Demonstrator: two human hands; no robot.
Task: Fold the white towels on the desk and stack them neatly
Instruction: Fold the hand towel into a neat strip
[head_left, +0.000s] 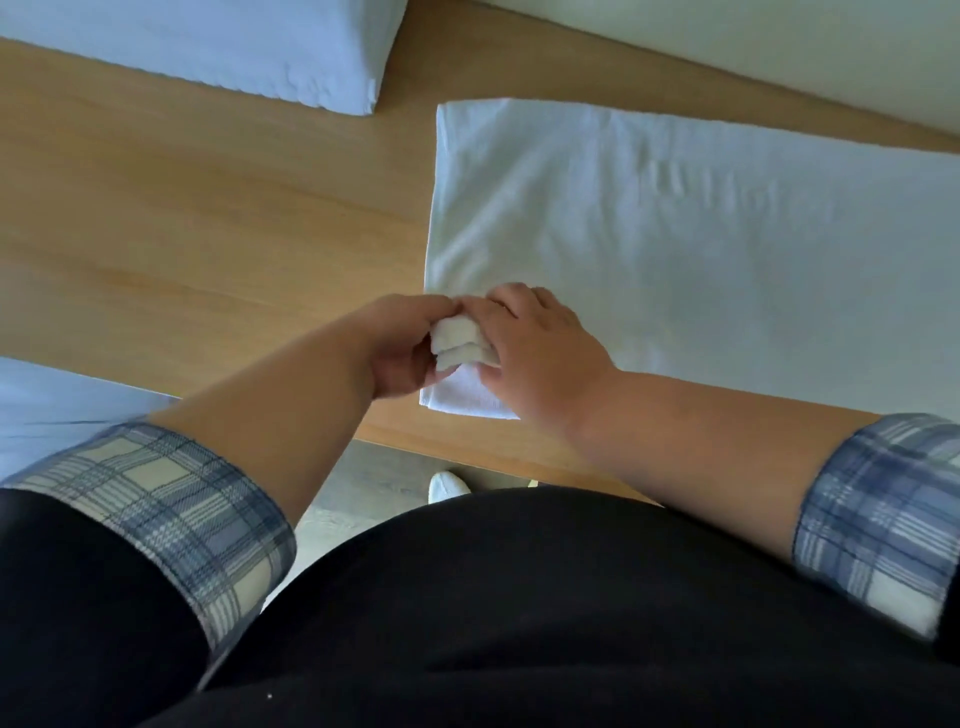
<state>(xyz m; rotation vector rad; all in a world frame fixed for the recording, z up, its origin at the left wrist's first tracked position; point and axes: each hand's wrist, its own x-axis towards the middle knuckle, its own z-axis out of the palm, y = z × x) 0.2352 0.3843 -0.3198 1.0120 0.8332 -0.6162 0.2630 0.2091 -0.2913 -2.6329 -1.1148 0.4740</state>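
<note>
**Both hands are gathering the near left corner of the towel**

The white towel (675, 249) is lying spread on the wooden desk (208, 208), on the right part of it, and it is running out of the picture at the right edge. It is looking soft and thin, mostly flat, with some light wrinkles in the middle and folds coming from the left edge. It seems to be already doubled once, because at the near left corner two thick layers are showing.

At this corner the left hand (405, 343) is pinching the bunched layers between thumb and fingers, so it is closed on the towel. The right hand (540, 343) is lying just beside it, palm down, pressing on the same corner; its fingertips are hidden, so I cannot tell if it is gripping the cloth or only holding it flat. I think the hands are placed so close together to line up the layer edges before the next fold is made.

On the far left of the desk another white folded stack (249, 52) is resting, well apart from the towel; probably finished towels are going there. At the near left something pale blue (52, 405) is showing, but it is too unclear to name. The person is wearing plaid sleeves (171, 499) rolled up, which is keeping the cuffs away from the cloth.
</note>
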